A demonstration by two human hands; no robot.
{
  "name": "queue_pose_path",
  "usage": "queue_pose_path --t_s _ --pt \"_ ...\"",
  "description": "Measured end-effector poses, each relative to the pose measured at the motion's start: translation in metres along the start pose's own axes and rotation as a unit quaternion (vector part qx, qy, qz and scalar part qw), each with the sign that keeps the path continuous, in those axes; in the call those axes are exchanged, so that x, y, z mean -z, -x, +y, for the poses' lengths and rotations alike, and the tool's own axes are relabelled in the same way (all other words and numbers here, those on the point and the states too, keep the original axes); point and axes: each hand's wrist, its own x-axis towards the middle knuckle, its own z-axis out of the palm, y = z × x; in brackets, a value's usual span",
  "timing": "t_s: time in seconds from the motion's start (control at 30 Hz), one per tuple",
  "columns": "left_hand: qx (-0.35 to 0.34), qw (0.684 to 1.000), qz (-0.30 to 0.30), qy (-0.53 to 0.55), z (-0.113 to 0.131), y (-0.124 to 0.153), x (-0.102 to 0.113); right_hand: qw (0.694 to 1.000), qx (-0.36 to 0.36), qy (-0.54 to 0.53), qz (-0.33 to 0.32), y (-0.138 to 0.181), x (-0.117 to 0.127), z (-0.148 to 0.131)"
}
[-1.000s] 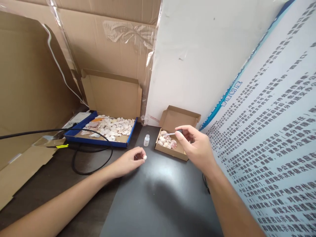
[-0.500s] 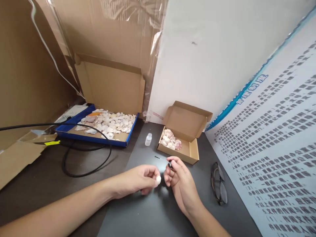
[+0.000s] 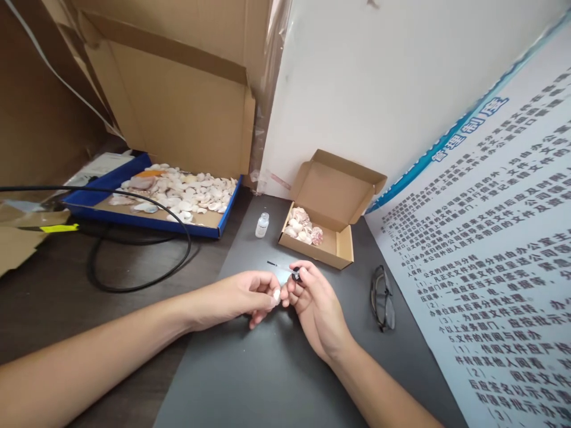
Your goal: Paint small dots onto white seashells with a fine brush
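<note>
My left hand is closed, pinching a small white seashell between thumb and fingers. In my right hand, thumb and fingers grip the black cap of a brush applicator. Its thin stem points left, ending in a dark tip above the shell and apart from it. The fingertips of both hands are very close together; I cannot tell whether they touch. Beyond them, a small clear bottle with a white label stands upright without a cap on the dark mat.
An open cardboard box holds several shells behind my right hand. A blue-edged tray box full of shells stands at left, a black cable looping before it. Glasses lie at right beside a printed poster.
The view has shifted, so the boxes and bottle appear higher. My hands have drawn closer together. More of the applicator's stem shows now.
</note>
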Motion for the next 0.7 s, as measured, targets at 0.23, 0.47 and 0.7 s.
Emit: queue_pose_path --t_s 0.23,0.47,0.7 --pt "0.029 0.997 0.028 0.061 0.005 0.003 -0.001 0.999 0.028 0.023 -0.001 0.0 0.001 -0.005" --pt "0.002 0.992 0.064 0.11 0.008 0.001 0.006 0.964 0.176 0.192 0.047 -0.005 0.021 -0.013" --pt "-0.004 0.986 0.083 0.145 0.007 0.001 0.008 0.922 0.23 0.306 0.053 -0.002 0.02 -0.013"
